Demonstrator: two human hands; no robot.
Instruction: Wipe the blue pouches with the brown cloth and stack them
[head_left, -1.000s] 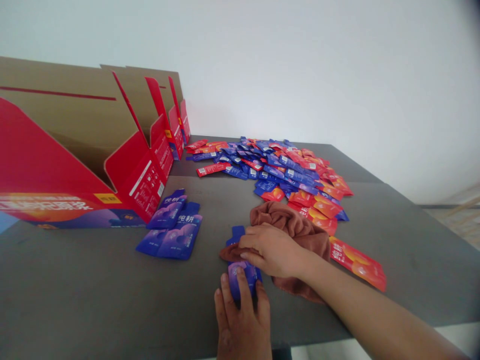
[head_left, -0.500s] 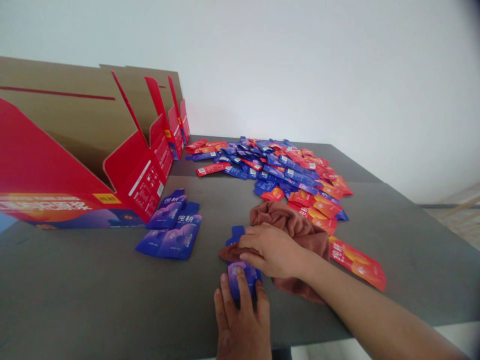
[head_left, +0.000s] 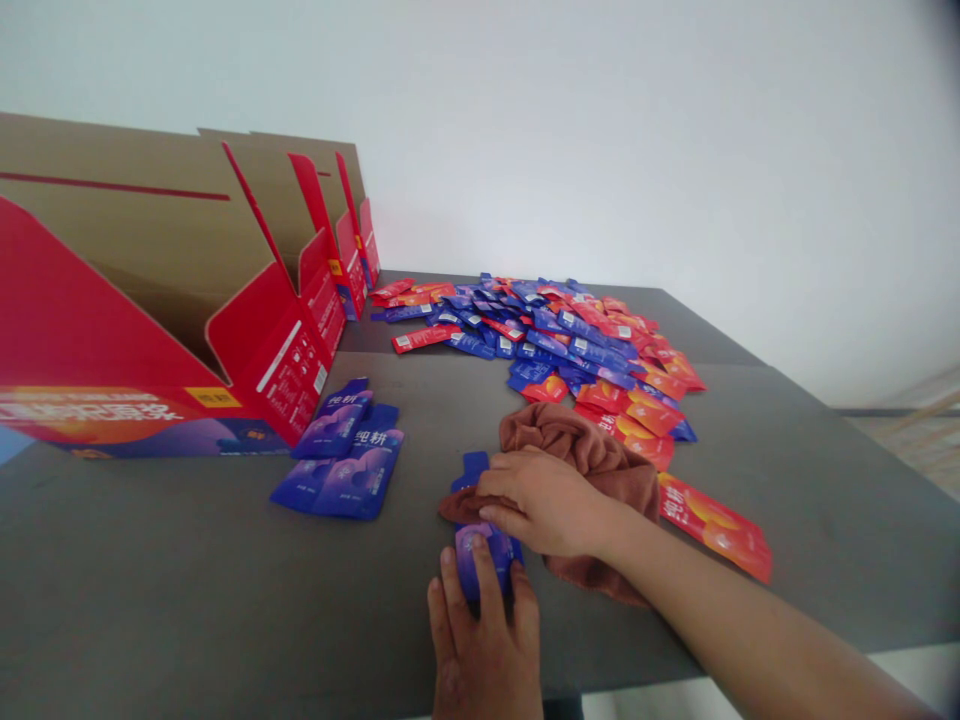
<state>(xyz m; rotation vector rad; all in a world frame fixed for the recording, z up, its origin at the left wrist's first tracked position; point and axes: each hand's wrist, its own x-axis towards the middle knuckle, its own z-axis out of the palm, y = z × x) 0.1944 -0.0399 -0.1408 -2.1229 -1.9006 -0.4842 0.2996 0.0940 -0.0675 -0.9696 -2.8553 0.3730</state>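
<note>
A blue and purple pouch (head_left: pixel 486 562) lies flat on the grey table near its front edge. My left hand (head_left: pixel 487 635) rests on the lower part of this pouch, fingers spread and pointing away from me. My right hand (head_left: pixel 544 500) is closed on a brown cloth (head_left: pixel 581 440), and a fold of it lies across the pouch's upper part. The rest of the cloth is bunched behind and beneath my right wrist. To the right of the cloth lies a red and orange pouch (head_left: pixel 716 525), partly under its edge.
Open red cardboard boxes (head_left: pixel 281 350) stand in a row on the left of the table (head_left: pixel 187 580). Blue pouches (head_left: pixel 352 470) overlap beside the nearest box. A large heap of blue and red pouches (head_left: pixel 555 330) spreads across the back, with a white wall behind.
</note>
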